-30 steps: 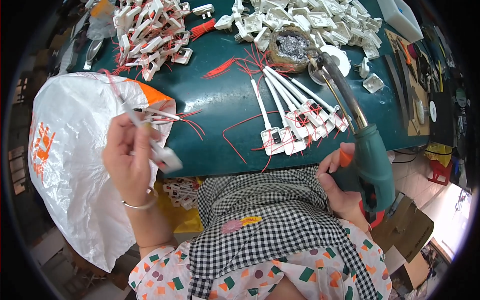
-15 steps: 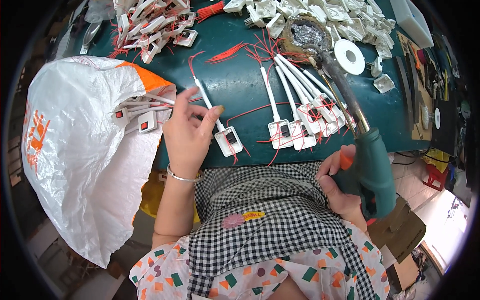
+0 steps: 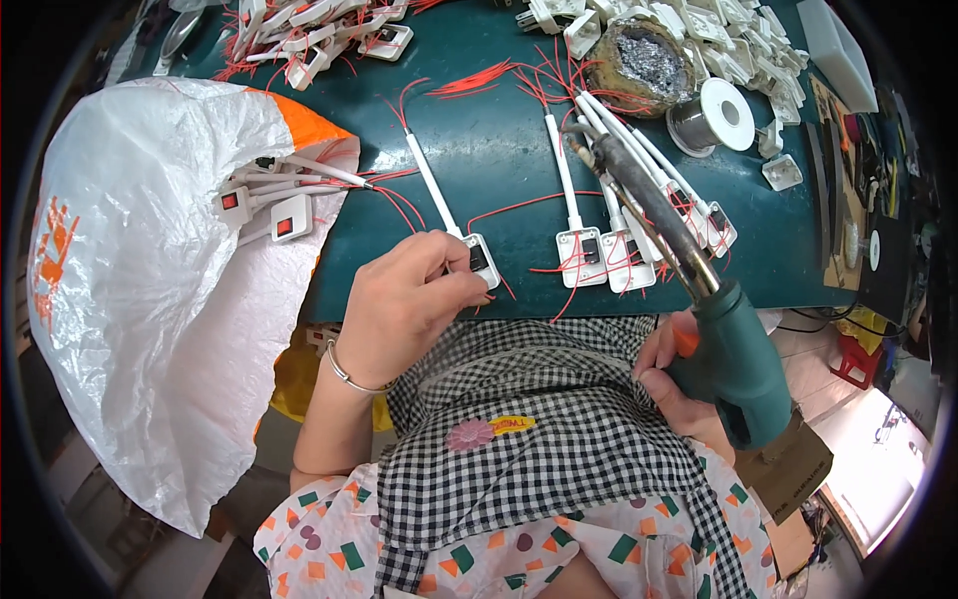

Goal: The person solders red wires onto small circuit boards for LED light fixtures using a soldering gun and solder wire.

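My left hand (image 3: pixel 404 299) pinches a white switch part (image 3: pixel 477 262) with a long white stem and red wires, at the near edge of the dark green table (image 3: pixel 479 150). To its right lies a row of similar white switch parts (image 3: pixel 619 255) with red wires. My right hand (image 3: pixel 679 384) grips a green soldering gun (image 3: pixel 733 364) by its handle. The gun's long dark barrel (image 3: pixel 639 205) points up over that row.
A white and orange plastic bag (image 3: pixel 150 299) with several switch parts (image 3: pixel 274 205) in its mouth hangs at the left. At the back stand a solder spool (image 3: pixel 717 112), a pot of grey dross (image 3: pixel 647 62) and heaps of white parts (image 3: pixel 319 30).
My left hand came from the bag to the table with one switch part and has drawn it toward the near edge. The right hand with the soldering gun has hardly moved.
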{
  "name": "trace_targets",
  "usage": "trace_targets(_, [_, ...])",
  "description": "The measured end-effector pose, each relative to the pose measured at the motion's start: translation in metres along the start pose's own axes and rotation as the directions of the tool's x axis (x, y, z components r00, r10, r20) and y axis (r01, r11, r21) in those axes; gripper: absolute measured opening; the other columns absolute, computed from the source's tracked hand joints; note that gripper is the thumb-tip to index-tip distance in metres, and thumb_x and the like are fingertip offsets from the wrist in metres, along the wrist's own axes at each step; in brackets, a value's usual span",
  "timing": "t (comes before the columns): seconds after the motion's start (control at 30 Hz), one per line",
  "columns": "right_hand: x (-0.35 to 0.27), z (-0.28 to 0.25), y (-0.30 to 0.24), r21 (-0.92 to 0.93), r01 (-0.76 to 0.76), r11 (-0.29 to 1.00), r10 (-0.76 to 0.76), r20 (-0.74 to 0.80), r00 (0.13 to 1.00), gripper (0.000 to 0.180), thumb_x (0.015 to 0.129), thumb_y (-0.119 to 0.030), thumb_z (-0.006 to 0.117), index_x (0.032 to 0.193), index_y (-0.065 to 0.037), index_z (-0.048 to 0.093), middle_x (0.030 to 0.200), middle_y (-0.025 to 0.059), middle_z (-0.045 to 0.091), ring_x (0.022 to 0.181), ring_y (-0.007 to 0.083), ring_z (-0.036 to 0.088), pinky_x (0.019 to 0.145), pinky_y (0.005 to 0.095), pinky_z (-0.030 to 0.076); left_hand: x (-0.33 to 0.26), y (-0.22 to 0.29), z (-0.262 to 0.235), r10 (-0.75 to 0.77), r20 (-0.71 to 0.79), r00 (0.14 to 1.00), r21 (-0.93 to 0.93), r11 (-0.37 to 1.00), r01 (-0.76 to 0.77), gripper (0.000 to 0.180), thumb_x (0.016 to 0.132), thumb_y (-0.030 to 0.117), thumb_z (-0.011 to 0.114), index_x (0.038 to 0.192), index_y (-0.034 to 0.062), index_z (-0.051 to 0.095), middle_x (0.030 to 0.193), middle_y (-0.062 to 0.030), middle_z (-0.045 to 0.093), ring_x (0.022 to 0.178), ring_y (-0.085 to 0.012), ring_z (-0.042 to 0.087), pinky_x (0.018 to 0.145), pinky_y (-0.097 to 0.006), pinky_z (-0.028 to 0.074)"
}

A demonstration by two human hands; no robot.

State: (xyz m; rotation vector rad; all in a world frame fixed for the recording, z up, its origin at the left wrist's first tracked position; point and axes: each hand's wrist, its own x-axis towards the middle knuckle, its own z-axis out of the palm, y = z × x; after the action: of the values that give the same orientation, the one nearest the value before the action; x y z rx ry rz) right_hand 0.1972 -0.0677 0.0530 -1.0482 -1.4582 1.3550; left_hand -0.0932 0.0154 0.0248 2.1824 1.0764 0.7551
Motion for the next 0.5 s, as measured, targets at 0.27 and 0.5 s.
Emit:
trace_targets(0.27, [-0.016, -0.014, -0.001, 0.001, -0.126, 0.992, 0.125, 0.132, 0.983, 0.067, 0.085, 0.005, 0.066, 0.144, -0.011, 0.037, 0.090, 0.0063, 0.048, 0.072, 0.0200, 0.058, 0.067, 0.0336, 0.052, -0.012, -0.001, 0.018, -0.151, -0.340, 0.928, -0.090, 0.988, 0.128, 0.018, 0.073, -0.004, 0.074, 0.085, 0.0032, 0.062, 0.082, -0.0078, 0.064, 0.066, -0.0190, 0.062, 0.055, -0.028, 0.049])
trace_targets(0.5, [-0.022, -0.008, 0.011, 0.066, -0.116, 0.991, 0.109, 0.099, 0.989, 0.070, 0.080, 0.007, 0.071, 0.142, -0.009, 0.044, 0.083, 0.0052, 0.050, 0.073, 0.0210, 0.059, 0.065, 0.0321, 0.051, -0.021, -0.004, 0.022, -0.199, -0.380, 0.904, -0.048, 0.980, 0.195, 0.020, 0.071, -0.006, 0.073, 0.086, 0.0031, 0.063, 0.080, -0.0080, 0.064, 0.065, -0.0198, 0.062, 0.055, -0.029, 0.049])
